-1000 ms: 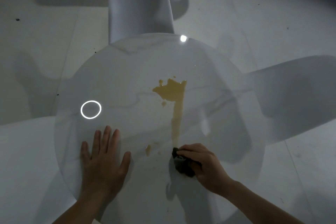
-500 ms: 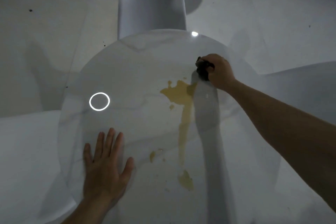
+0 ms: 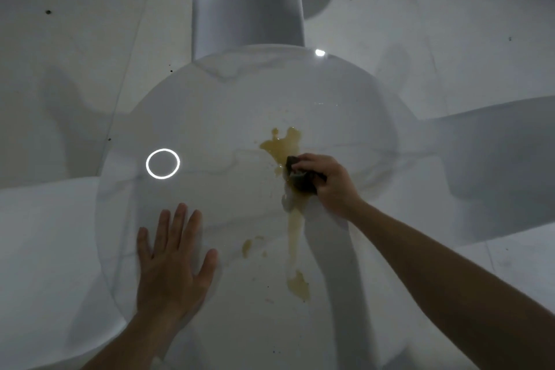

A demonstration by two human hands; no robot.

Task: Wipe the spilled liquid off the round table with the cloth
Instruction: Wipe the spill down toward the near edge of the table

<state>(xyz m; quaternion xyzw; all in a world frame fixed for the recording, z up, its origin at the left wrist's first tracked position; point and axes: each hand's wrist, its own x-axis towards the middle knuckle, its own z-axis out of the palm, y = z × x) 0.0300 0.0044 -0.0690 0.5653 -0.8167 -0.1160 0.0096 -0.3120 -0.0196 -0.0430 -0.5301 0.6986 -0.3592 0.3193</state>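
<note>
Right hand [image 3: 332, 182] clutching cloth [image 3: 300, 179], left hand [image 3: 172, 261] flat

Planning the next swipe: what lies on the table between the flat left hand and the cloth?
In the head view, a small yellowish puddle and bare tabletop separate left hand from cloth.

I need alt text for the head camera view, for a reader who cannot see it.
A right hand presses a dark cloth onto a yellowish spill on a round white table. The left hand lies flat on the table. A streak and small puddles remain nearer the person.
</note>
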